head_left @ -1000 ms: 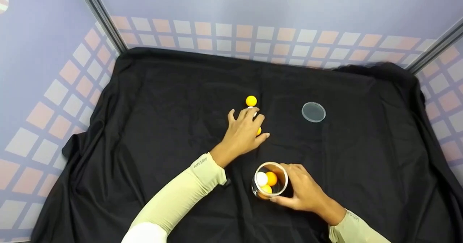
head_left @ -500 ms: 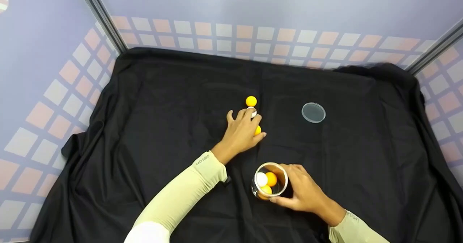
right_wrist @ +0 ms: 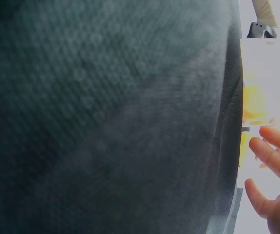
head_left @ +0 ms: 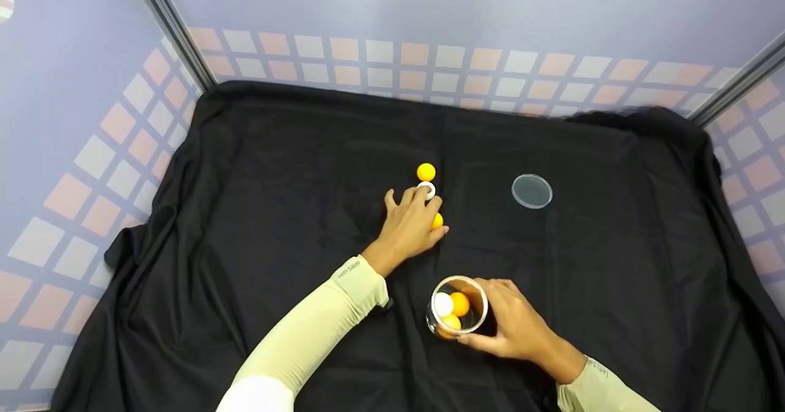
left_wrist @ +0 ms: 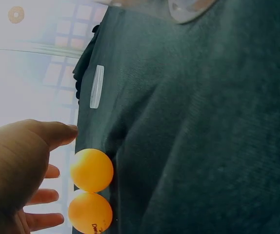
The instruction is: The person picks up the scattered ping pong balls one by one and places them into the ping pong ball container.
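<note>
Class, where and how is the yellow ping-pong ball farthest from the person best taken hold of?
Probably by its left and right sides, coming down from above: the yellow ping-pong ball is round, and the white ping-pong ball sits close on its near side.

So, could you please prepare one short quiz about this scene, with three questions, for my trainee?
1. Which hand holds the clear jar?
2. True or false: the clear round lid lies on the black cloth, off the jar.
3. Fill in: in the head view, next to the yellow-orange table tennis ball farthest from the jar lies a ____ ball.

Key: 1. The right hand. 2. True. 3. White.
</note>
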The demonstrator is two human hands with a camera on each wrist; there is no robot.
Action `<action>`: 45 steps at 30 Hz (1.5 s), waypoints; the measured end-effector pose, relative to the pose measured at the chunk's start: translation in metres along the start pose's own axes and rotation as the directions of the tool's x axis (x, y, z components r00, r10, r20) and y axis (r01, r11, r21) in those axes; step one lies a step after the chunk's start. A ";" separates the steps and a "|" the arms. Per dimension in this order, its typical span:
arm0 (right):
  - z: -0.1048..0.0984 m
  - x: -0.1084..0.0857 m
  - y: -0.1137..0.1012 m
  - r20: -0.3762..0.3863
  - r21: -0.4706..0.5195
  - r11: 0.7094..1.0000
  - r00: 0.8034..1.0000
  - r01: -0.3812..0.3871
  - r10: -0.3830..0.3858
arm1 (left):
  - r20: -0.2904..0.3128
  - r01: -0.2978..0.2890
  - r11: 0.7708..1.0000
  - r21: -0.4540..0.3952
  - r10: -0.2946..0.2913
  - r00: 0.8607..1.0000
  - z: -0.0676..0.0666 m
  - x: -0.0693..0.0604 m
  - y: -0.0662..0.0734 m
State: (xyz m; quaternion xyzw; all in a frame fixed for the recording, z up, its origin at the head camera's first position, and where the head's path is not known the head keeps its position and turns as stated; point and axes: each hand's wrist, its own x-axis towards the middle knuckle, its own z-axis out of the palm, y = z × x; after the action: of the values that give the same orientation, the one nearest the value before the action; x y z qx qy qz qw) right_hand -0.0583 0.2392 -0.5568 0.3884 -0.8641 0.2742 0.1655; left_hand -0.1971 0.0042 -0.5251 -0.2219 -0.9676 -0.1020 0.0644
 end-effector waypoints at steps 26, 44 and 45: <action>0.001 0.000 -0.001 0.006 0.002 1.000 1.000 -0.013 0.013 | 0.014 0.019 0.999 0.031 -0.020 1.000 0.014 -0.002 -0.007; 0.001 -0.001 0.001 0.011 -0.003 1.000 1.000 -0.008 0.008 | 0.025 0.021 0.998 0.057 -0.023 0.999 0.019 -0.002 -0.007; 0.001 -0.001 0.001 0.012 -0.002 1.000 1.000 -0.010 0.010 | 0.024 0.020 0.998 0.058 -0.021 0.999 0.019 -0.002 -0.007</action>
State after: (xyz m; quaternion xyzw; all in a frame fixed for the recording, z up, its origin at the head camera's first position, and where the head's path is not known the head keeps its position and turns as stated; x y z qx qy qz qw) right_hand -0.0585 0.2396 -0.5582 0.3854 -0.8672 0.2720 0.1595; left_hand -0.1997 0.0014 -0.5457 -0.2113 -0.9730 -0.0721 0.0578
